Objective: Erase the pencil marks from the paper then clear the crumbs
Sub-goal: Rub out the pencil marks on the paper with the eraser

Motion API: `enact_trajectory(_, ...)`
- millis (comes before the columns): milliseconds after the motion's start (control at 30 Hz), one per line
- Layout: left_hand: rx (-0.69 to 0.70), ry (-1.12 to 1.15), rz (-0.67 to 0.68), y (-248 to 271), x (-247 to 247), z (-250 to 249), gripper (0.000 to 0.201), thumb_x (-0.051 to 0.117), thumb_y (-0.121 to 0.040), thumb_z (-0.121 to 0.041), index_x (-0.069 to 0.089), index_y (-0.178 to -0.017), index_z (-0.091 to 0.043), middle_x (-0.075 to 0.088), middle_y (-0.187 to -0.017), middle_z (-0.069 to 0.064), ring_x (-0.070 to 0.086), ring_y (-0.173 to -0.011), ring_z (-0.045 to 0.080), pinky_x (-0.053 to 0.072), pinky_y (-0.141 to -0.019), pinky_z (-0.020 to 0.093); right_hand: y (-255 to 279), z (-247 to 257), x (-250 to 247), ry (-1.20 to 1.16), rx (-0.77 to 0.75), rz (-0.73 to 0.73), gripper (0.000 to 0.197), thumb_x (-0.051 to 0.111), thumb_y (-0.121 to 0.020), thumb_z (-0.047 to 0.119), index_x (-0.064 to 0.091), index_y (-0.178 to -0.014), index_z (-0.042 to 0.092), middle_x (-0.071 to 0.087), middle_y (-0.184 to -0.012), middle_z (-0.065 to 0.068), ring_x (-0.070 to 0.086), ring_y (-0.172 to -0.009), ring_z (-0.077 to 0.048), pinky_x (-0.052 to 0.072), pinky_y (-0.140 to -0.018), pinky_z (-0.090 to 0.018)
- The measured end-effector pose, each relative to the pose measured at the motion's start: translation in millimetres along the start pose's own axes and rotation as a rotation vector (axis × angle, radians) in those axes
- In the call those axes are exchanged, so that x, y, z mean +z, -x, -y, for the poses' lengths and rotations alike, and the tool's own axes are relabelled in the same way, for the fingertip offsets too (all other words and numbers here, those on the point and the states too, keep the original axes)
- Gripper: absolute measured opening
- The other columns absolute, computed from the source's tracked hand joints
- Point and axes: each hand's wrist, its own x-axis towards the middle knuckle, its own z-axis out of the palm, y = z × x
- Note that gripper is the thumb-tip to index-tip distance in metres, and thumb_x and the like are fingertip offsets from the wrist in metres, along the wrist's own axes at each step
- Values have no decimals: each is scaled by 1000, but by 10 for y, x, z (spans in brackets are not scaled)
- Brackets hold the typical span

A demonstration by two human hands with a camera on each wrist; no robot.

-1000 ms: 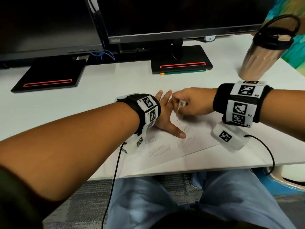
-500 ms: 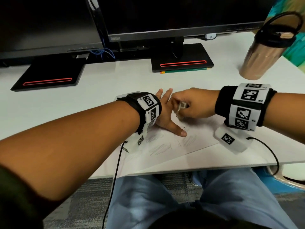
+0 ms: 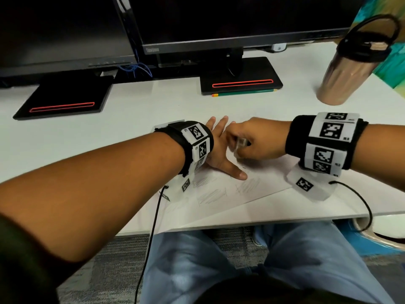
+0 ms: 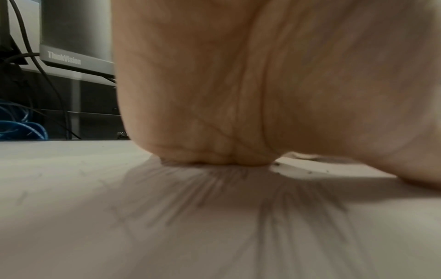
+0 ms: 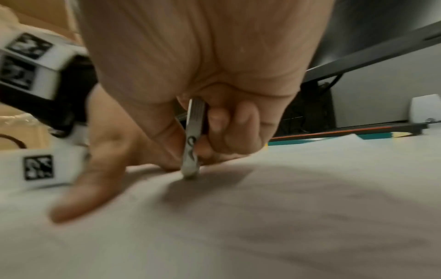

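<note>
Left hand: the left hand (image 3: 219, 150) lies flat on the paper (image 3: 219, 194), fingers straight and spread, thumb pointing toward the person; it holds nothing and pins the sheet down. In the left wrist view the heel of the palm (image 4: 214, 113) touches the paper.
Right hand: the right hand (image 3: 256, 139) is curled around a small white eraser (image 3: 240, 145), pinching it between thumb and fingers, just beside the left hand's fingers.
Eraser: in the right wrist view the eraser (image 5: 193, 139) stands nearly upright, its lower end touching the paper (image 5: 262, 226), with a dark printed mark on its side.
Paper: a white sheet lying on the white surface (image 3: 87, 132), close to the near edge.
Pencil marks: grey hatched patches (image 3: 210, 195) show on the sheet nearer the person than both hands; more strokes (image 4: 190, 188) fan out under the left wrist.
Crumbs: a few dark specks (image 4: 310, 171) lie on the paper beside the left palm.
Further back: two dark monitors (image 3: 219, 23) on black bases, a green pencil (image 3: 245, 92) against the right base, and a metal bottle (image 3: 341, 77) at far right.
</note>
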Motion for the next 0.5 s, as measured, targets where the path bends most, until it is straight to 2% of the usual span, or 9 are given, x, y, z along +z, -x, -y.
enact_trajectory(67,10,4,-5,6,9,-3,132,52,-63,-93,-19,-155,-29,-37,-158,5,-31,-146,34,-6,-120,58,11,5,5,-38,-11,41,9,63,-86,17,56,-92,18,63,-83,8,57,-75,-9,44,-66,-22)
enact_trajectory(167,1,10,-20,-1,10,-12,137,52,-62,-93,-24,-153,-26,-35,-159,5,-28,-147,34,-4,-120,58,-5,-67,-36,-38,27,-27,12,65,-85,19,59,-95,17,65,-88,8,59,-82,-12,44,-69,-24)
enact_trajectory(300,8,2,-9,16,1,-10,131,52,-65,-92,-14,-157,-26,-36,-158,5,-30,-146,34,-6,-120,57,3,-30,-5,-42,-37,50,14,65,-85,18,54,-87,26,60,-79,15,55,-71,0,41,-65,-16)
enact_trajectory(400,5,11,-17,3,5,-8,137,52,-61,-94,-22,-154,-26,-36,-159,5,-28,-147,34,-4,-120,59,3,-93,-40,-34,3,-8,11,65,-85,19,57,-92,22,65,-87,11,59,-79,-9,47,-72,-24)
enact_trajectory(433,6,12,-19,-3,7,-2,136,53,-62,-93,-23,-154,-26,-36,-159,5,-28,-147,34,-4,-120,59,-1,-98,-32,-10,-10,-16,11,63,-86,18,56,-94,21,64,-87,11,59,-79,-8,46,-71,-23)
enact_trajectory(500,14,17,-19,2,11,9,133,53,-63,-92,-21,-154,-29,-37,-158,4,-30,-146,33,-6,-120,57,-2,-60,9,-4,-64,26,11,61,-86,16,54,-93,22,58,-81,16,56,-70,1,41,-64,-13)
